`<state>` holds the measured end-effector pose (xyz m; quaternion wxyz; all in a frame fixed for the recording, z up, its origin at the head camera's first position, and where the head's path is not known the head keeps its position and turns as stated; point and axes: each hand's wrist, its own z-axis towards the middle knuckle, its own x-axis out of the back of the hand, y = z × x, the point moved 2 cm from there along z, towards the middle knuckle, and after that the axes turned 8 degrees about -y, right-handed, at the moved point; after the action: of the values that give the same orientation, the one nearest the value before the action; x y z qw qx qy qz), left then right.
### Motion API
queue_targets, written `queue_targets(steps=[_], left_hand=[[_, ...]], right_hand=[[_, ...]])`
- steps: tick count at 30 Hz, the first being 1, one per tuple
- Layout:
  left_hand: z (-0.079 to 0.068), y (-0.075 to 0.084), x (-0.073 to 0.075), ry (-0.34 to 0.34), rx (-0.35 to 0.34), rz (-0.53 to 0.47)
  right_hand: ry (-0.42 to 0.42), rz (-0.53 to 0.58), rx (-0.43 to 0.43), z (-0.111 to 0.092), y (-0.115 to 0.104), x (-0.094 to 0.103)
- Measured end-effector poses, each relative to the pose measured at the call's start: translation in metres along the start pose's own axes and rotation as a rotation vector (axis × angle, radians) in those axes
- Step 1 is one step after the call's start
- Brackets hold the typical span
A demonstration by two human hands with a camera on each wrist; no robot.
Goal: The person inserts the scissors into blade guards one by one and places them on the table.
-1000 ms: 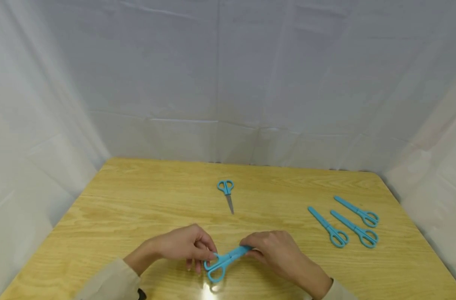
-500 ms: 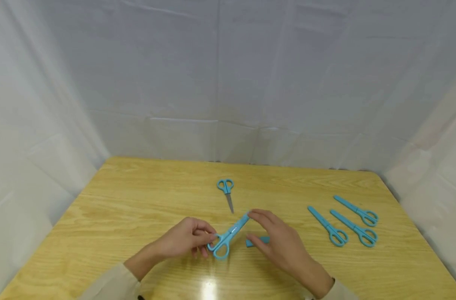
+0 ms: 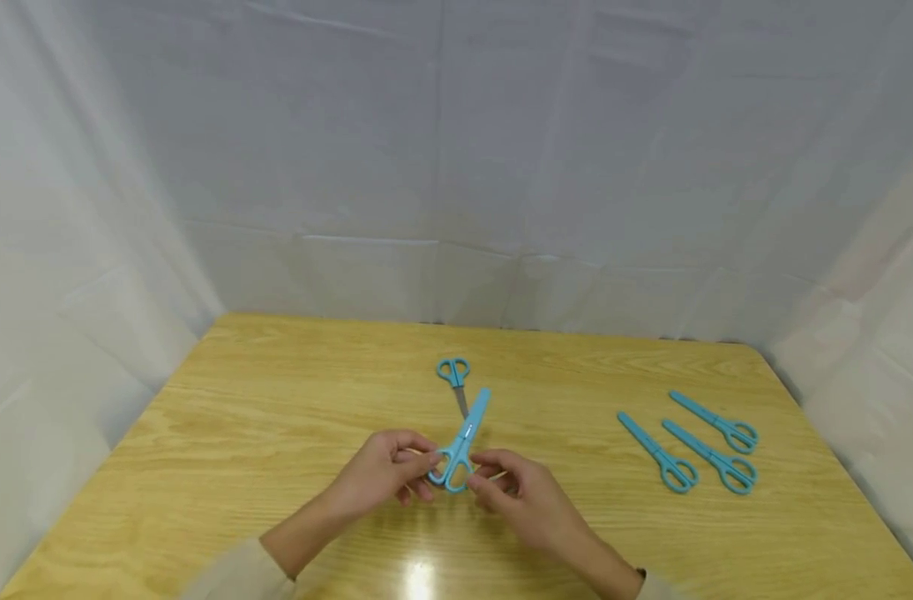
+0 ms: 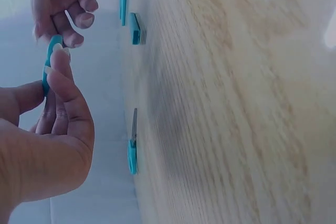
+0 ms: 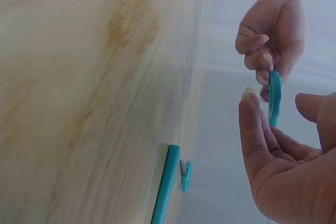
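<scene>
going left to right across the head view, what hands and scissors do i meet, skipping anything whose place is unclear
Left hand, held scissors, right hand, group of three scissors.

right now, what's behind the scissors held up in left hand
Behind the held scissors, the head view shows bare-bladed scissors on the wooden table. Handles and some blade show; its tip is covered by the blue sheath.

This place is like a screened booth: pale, creased sheets [image 3: 351, 167] hang behind the wood-grain table [image 3: 276, 400] and on both its sides. Whether it stands in a home or lab, I cannot tell.
</scene>
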<state>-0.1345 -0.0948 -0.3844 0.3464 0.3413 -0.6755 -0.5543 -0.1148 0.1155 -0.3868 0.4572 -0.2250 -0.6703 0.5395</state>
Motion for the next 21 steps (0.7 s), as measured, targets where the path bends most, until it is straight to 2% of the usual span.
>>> queue_targets(steps=[5,12,16,19,21], left_hand=[[0.001,-0.003,-0.007,-0.005,-0.007,-0.011],[0.001,-0.008,-0.010,0.002,0.000,0.028],[-0.002,-0.006,-0.010,-0.043,0.002,0.055],[-0.004,-0.002,-0.004,-0.093,-0.001,0.116],[-0.005,0.002,0.002,-0.086,-0.014,0.187]], right_hand=[[0.009,0.061,-0.007,0.004,0.002,-0.004],[-0.030,0.225,-0.059,0.007,0.004,-0.004],[-0.048,0.275,-0.048,0.006,0.004,0.000],[-0.072,0.282,-0.043,0.005,0.004,0.002],[-0.109,0.281,-0.042,0.004,0.005,0.004]])
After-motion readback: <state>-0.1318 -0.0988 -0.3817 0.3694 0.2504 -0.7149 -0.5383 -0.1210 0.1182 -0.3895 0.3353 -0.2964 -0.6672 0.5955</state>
